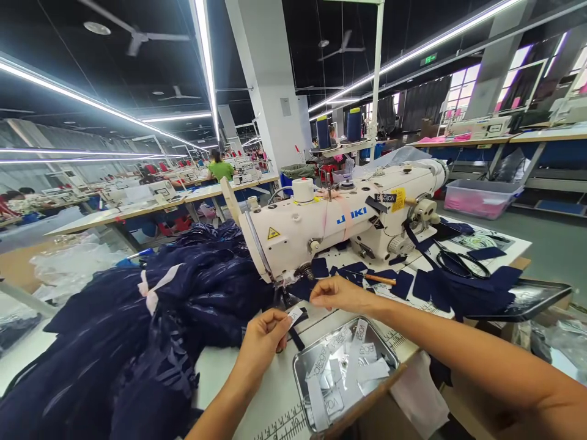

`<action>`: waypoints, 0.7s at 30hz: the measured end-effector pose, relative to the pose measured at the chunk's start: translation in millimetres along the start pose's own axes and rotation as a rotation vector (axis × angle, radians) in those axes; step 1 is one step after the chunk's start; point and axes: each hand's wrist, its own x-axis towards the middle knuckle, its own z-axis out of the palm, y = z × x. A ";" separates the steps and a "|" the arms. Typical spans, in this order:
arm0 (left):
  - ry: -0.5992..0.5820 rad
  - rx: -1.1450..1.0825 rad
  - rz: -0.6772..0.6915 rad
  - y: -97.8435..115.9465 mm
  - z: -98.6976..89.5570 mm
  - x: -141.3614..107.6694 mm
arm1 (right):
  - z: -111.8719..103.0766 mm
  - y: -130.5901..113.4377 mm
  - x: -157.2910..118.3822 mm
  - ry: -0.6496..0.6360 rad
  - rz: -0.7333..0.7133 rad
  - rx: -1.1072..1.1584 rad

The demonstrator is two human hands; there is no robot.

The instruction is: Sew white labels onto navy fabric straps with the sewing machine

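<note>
A small white label [295,315] with dark lettering is pinched between the thumb and fingers of my left hand [265,337], just in front of the needle area of a white sewing machine [293,235]. My right hand [338,294] is beside it to the right, fingers closed together; what they hold, if anything, is too small to make out. Below both hands, a metal tray [300,382] holds several white labels [355,357]. A dark strip [297,339] lies by my left fingertips.
Dark blue fabric [202,287] is heaped left of the machine. Dark cut pieces [424,286], an orange-handled tool [380,279] and black scissors [462,264] lie to the right. A plastic bin [479,194] stands behind at right. A person in green [221,169] is far back.
</note>
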 end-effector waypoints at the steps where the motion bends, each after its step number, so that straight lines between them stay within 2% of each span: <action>1: 0.009 -0.005 0.004 0.8 -0.4 -1.5 | 6.9 -2.1 -0.5 -0.008 0.000 0.027; 6: 0.054 0.027 0.044 1.5 -0.3 -5.2 | 36.8 -10.9 1.2 0.056 0.023 0.065; 10: 0.061 0.037 0.049 0.0 -0.2 -6.2 | 44.0 -11.7 2.5 0.104 0.003 0.092; 17: 0.077 0.094 0.094 -1.9 -3.6 -3.9 | 37.4 -9.6 1.1 0.124 -0.037 0.064; 19: 0.091 0.210 0.171 -3.0 -8.4 1.4 | 29.3 -7.3 1.5 0.156 -0.103 -0.061; 21: 0.110 0.428 0.308 -4.9 -12.8 8.9 | 18.7 -3.3 1.4 0.213 -0.176 -0.222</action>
